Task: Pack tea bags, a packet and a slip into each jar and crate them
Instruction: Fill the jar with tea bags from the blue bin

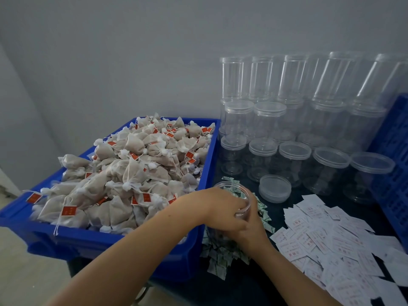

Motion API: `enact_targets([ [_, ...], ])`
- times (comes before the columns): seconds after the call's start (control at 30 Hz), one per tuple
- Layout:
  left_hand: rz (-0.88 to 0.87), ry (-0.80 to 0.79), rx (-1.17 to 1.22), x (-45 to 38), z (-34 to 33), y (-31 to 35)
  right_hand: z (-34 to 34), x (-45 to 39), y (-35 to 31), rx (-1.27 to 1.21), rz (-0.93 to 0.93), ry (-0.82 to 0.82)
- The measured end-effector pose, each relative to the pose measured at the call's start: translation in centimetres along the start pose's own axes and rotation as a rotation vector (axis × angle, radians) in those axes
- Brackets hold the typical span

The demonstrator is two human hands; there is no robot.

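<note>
Both hands at one open clear plastic jar (239, 198), beside the blue plastic tub (205, 164) heaped with mesh tea bags (132, 168).

The left hand (220, 208) reaches over the jar's mouth, fingers at the rim; the right hand (254, 226) wraps round its side — it stands among small green-printed packets (220, 259). White slips (326, 237) carry red print, too blurred to read, as are the bags' red tags. The jar's clear lid (274, 188) lies near; lidded jars (293, 129) are stacked behind.
</note>
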State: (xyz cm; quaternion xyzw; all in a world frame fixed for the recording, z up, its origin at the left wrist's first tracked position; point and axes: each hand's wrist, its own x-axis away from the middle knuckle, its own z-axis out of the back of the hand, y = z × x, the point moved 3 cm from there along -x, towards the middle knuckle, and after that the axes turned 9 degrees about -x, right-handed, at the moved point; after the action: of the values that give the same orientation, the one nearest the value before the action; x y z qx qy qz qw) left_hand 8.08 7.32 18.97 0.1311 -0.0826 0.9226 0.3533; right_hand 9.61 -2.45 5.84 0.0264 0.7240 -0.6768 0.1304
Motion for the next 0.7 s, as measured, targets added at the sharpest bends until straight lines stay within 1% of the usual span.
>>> enact_targets([
  [0.13,0.025,0.053,0.015,0.4,0.2,-0.4,0.0,-0.3,-1.3,0.060,0.050,-0.059],
  [0.2,0.036,0.080,0.030,0.7,0.5,-0.3,0.1,-0.4,-2.4,0.067,0.079,-0.062],
  [0.37,0.022,0.189,-0.049,1.2,1.8,0.7,1.1,-0.6,-4.7,0.114,0.150,-0.060],
  [0.5,-0.014,0.273,-0.092,0.8,2.3,2.0,2.7,0.1,-6.1,0.130,0.133,-0.043],
  [0.57,-0.036,0.390,-0.108,0.8,2.3,2.7,4.0,0.6,-6.4,0.135,0.123,-0.013],
  [0.63,-0.068,0.567,-0.036,0.9,2.5,2.9,5.6,1.3,-6.6,0.145,0.125,0.033],
  [0.7,-0.048,0.745,0.072,0.8,2.6,2.4,7.4,2.2,-6.7,0.145,0.131,0.100],
])
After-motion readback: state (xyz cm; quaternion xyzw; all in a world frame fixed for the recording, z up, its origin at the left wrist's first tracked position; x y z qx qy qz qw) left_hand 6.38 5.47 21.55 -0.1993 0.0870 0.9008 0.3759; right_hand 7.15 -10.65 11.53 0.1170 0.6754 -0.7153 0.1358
